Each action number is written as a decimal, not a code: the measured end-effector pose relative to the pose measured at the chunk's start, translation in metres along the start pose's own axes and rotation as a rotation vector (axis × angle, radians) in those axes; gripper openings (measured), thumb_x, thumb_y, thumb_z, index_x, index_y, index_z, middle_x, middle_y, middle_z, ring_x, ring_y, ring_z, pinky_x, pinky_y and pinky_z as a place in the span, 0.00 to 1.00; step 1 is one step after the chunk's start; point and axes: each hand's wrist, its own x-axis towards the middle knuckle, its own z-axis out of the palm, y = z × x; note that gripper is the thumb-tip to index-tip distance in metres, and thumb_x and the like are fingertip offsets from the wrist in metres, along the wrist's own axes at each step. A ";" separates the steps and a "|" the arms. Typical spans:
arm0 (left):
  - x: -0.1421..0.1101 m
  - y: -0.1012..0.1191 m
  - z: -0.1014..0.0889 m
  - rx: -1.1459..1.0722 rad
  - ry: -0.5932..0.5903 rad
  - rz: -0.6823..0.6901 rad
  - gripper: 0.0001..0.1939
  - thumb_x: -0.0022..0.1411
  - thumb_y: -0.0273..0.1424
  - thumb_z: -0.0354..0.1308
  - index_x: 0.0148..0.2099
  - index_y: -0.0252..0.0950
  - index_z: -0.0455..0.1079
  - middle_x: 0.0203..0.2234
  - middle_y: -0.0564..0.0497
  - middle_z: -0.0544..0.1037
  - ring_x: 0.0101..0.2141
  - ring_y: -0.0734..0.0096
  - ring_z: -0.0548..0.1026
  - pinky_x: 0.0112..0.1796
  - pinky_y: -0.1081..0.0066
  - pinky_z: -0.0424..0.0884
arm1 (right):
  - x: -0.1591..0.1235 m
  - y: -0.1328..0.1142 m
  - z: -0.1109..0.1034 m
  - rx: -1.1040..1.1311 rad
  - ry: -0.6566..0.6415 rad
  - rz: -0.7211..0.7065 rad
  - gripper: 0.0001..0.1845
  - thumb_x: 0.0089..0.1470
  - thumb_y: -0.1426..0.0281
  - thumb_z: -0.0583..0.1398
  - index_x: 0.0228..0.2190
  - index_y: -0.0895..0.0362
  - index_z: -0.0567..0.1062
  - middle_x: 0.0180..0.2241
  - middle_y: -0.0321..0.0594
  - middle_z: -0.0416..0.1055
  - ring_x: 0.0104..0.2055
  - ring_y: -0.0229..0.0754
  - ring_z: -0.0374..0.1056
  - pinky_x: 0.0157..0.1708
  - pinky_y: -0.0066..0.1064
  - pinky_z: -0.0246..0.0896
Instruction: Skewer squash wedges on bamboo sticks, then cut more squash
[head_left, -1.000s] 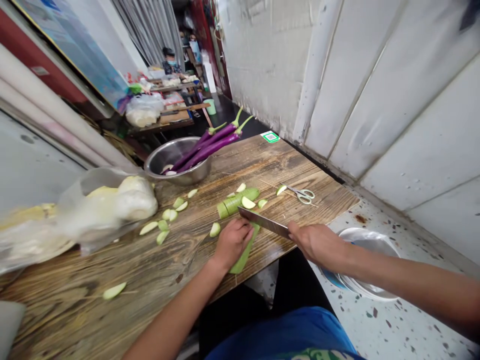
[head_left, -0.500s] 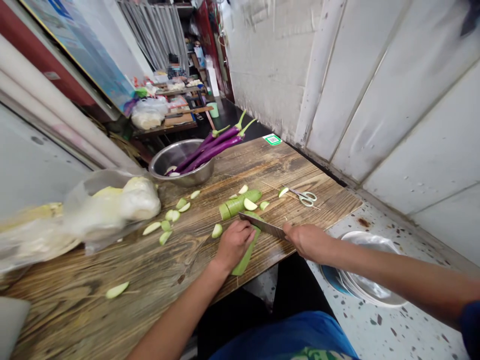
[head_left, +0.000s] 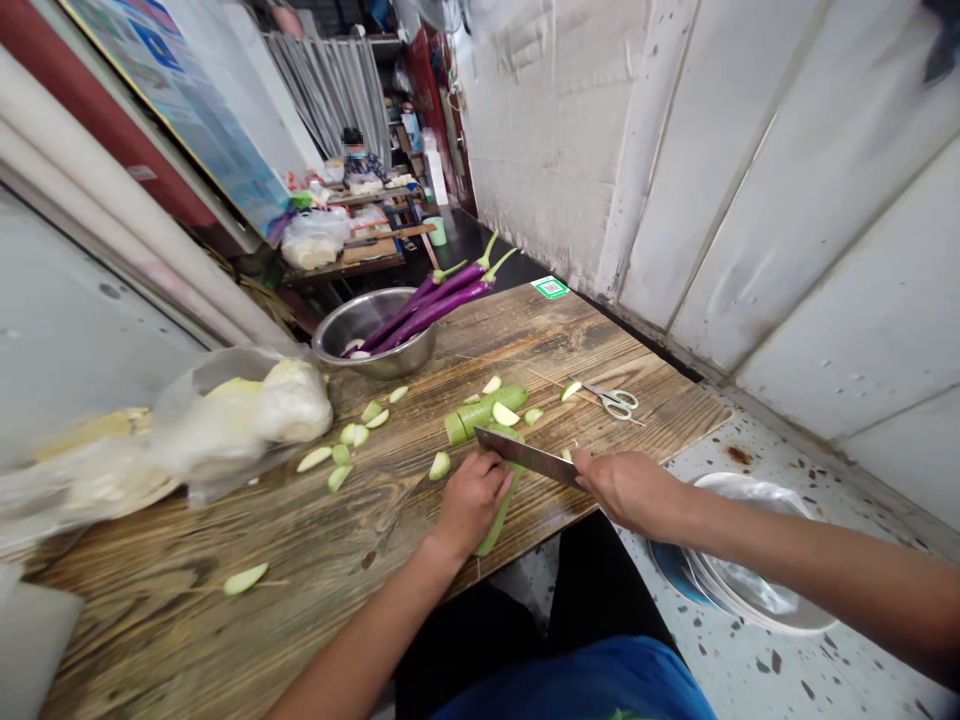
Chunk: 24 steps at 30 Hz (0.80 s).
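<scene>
My left hand presses down on a length of pale green zucchini near the table's front edge, fingers curled over it. In my right hand is the handle of a kitchen knife. Its wide blade lies across the zucchini just beyond my left fingertips; how deep it has cut I cannot tell. Beyond the blade lies a zucchini piece cut into slices, still in a row, with a half-moon slice against it. Several loose slices are scattered to the left.
A metal bowl holds purple eggplants, stems over the rim. Scissors lie to the right on the wooden table. Plastic bags sit at left. A lined bucket stands on the floor at right. A person sits far back.
The view has shifted slightly, so the scene sits a little lower and farther right. The knife stays at the zucchini with small movements, and my left hand keeps its hold.
</scene>
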 end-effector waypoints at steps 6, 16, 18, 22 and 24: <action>-0.001 0.000 0.000 -0.027 0.016 -0.001 0.12 0.61 0.31 0.48 0.34 0.34 0.72 0.31 0.46 0.73 0.33 0.70 0.69 0.35 0.69 0.67 | 0.006 -0.003 0.004 -0.012 -0.034 -0.013 0.09 0.53 0.70 0.50 0.38 0.59 0.63 0.23 0.41 0.72 0.24 0.43 0.69 0.19 0.27 0.48; -0.002 0.003 -0.002 0.090 0.007 0.000 0.11 0.61 0.30 0.47 0.39 0.34 0.70 0.35 0.45 0.72 0.38 0.66 0.67 0.38 0.66 0.66 | 0.026 0.015 0.010 0.046 -0.074 0.036 0.14 0.58 0.66 0.45 0.39 0.60 0.64 0.27 0.43 0.72 0.25 0.39 0.67 0.21 0.26 0.47; -0.004 0.005 -0.003 0.147 0.016 0.007 0.10 0.61 0.29 0.46 0.40 0.34 0.69 0.36 0.45 0.71 0.40 0.65 0.66 0.39 0.65 0.66 | 0.030 0.026 0.009 0.046 -0.034 0.041 0.16 0.59 0.65 0.43 0.39 0.61 0.64 0.26 0.44 0.72 0.24 0.39 0.66 0.21 0.26 0.46; -0.001 0.018 -0.007 0.135 -0.063 0.064 0.10 0.62 0.27 0.45 0.38 0.34 0.68 0.34 0.46 0.71 0.37 0.66 0.67 0.39 0.66 0.66 | 0.035 0.039 0.009 0.078 0.040 -0.003 0.18 0.59 0.64 0.42 0.39 0.62 0.64 0.26 0.44 0.71 0.25 0.39 0.65 0.22 0.26 0.46; 0.006 0.028 -0.005 0.097 -0.145 0.153 0.10 0.62 0.26 0.45 0.39 0.34 0.68 0.33 0.46 0.71 0.37 0.67 0.67 0.38 0.66 0.66 | 0.038 0.039 0.010 0.096 0.065 -0.014 0.18 0.59 0.64 0.42 0.40 0.62 0.64 0.26 0.44 0.71 0.25 0.39 0.65 0.23 0.26 0.46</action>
